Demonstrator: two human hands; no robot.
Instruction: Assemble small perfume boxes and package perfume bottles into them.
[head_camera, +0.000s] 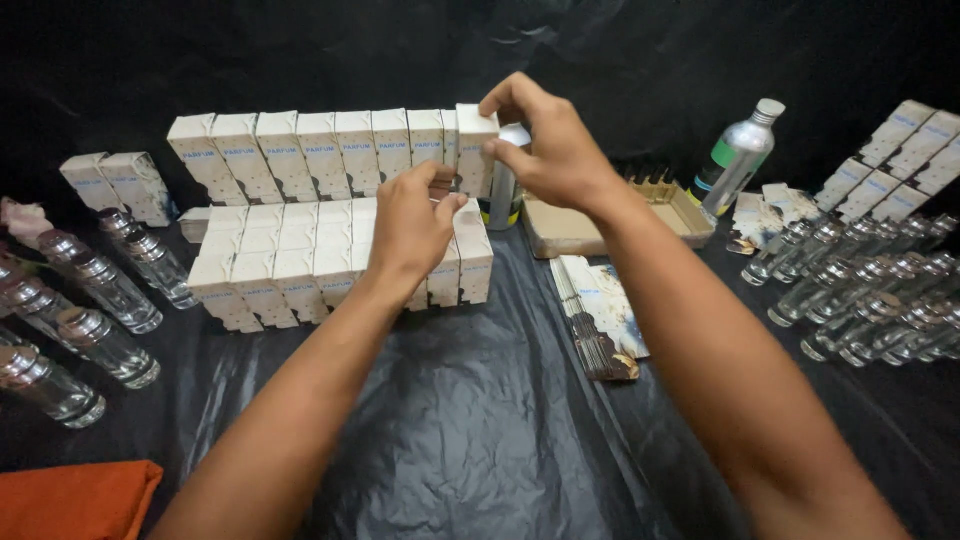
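I see the right hand (548, 150) pinching a small white box (475, 150) at the right end of the back row of boxes (310, 155). The left hand (410, 225) rests curled on the front boxes (270, 270).

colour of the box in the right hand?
White box, pinched by the right hand; head view shows it best.

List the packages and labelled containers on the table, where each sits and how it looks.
White cartons: back row, upright, blue band of print.
Carton: row's right end, pinched by right hand.
Front cartons: white block under left hand.
Silver bottle: right rear, tilted, green label.
Flat cartons: fanned stack, centre right.
Side cartons: far right, white, leaning.
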